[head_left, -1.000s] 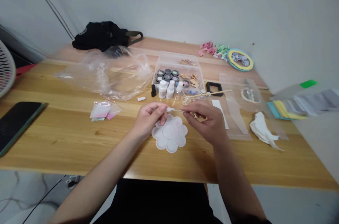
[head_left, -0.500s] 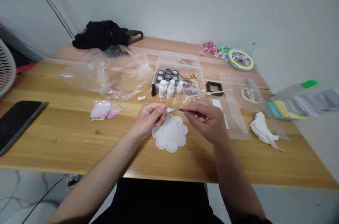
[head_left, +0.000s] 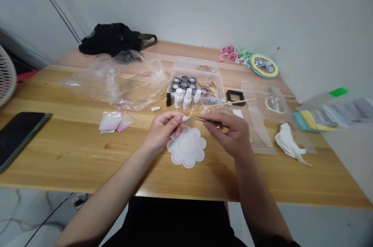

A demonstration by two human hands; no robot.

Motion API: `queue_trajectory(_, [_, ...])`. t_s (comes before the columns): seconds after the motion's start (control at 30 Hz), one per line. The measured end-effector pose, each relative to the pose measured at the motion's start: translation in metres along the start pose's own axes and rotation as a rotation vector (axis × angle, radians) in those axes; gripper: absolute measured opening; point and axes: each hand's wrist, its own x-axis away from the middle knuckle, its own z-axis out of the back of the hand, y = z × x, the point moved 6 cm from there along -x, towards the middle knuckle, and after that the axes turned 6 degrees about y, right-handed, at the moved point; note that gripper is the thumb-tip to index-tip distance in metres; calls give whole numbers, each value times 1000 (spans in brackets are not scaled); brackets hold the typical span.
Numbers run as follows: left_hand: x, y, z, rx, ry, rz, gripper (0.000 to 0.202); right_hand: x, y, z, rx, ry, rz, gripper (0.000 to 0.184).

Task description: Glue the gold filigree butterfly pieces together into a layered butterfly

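Well, the left hand [head_left: 163, 132] is closed in a firm pinch, thumb and fingers clenched on a small white piece [head_left: 184, 118], too small to tell exactly what it is. The right hand [head_left: 231, 132] grasps a pair of dark tweezers [head_left: 211, 121] with their tips pointing toward 9 o'clock, just beside the white piece. Whether they touch it, I cannot tell. Both hands hover above the table, and the white piece sits between them.

Directly below, at 6 o'clock, a white flower-shaped palette [head_left: 189, 160] lies on the wooden table [head_left: 87, 161]. At 12 o'clock stands a clear plastic box [head_left: 195, 66] holding dark-lidded jars [head_left: 184, 84] and gold-coloured pieces [head_left: 213, 88], with small white bottles [head_left: 179, 98] in front of it. A small glass dish [head_left: 204, 110] sits nearer, and a wooden-handled brush [head_left: 233, 102] lies across a black square frame [head_left: 235, 97] at 1 o'clock.

A clear plastic sleeve [head_left: 259, 132] and a crumpled white tissue [head_left: 288, 142] lie at 3 o'clock. Small pink packets [head_left: 110, 121] lie at 9 o'clock, a loose plastic bag [head_left: 116, 83] at 10 o'clock, and a dark phone [head_left: 17, 138] farther out at 9 o'clock.
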Motion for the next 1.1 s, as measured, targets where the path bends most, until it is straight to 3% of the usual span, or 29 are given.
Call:
queue_trajectory(0.63, [1, 1, -2, -5, -16, -17, 33, 1, -4, -6, 60, -42, 60, 17])
queue_trajectory(1.1, [0, -1, 6, -85, 38, -59, 24, 0, 2, -11, 12, -52, -53, 20])
